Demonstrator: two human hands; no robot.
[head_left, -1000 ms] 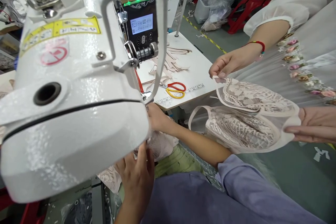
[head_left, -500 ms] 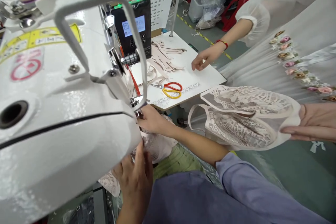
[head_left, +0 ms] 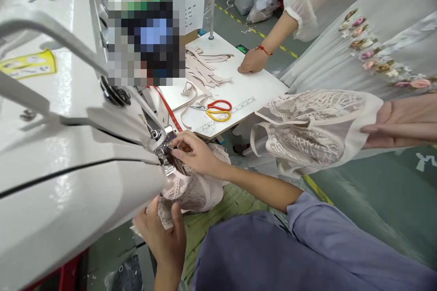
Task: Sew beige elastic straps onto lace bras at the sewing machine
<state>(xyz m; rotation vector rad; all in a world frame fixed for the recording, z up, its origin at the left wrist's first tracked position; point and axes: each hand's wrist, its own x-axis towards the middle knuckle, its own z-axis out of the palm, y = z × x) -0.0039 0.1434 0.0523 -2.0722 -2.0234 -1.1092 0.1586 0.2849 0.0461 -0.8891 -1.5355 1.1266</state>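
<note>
A pale pink lace bra point(head_left: 193, 193) lies under the head of the white sewing machine point(head_left: 112, 195), hanging down toward my lap. My right hand point(head_left: 196, 154) is at the presser foot point(head_left: 167, 159), thumb and forefinger curled close together; what lies between their tips is too small to make out. Below the machine head, my left hand point(head_left: 164, 236) is beside the lace, thumb and fingers apart, some fingertips hidden. From the right, another person's hand point(head_left: 403, 120) holds out a second lace bra point(head_left: 307, 138).
On the white side table point(head_left: 239, 93) are red-and-yellow-handled scissors point(head_left: 216, 110), a pile of pale fabric strips point(head_left: 205, 70) and a printed ruler point(head_left: 239, 111). The other person's second hand point(head_left: 254, 61) rests at its edge. A blurred-out control panel point(head_left: 150, 36) stands behind the machine.
My view has shifted, showing more of the needle area. My left hand has spread its fingers away from the lace. The other person's far hand has lowered onto the table and closed.
</note>
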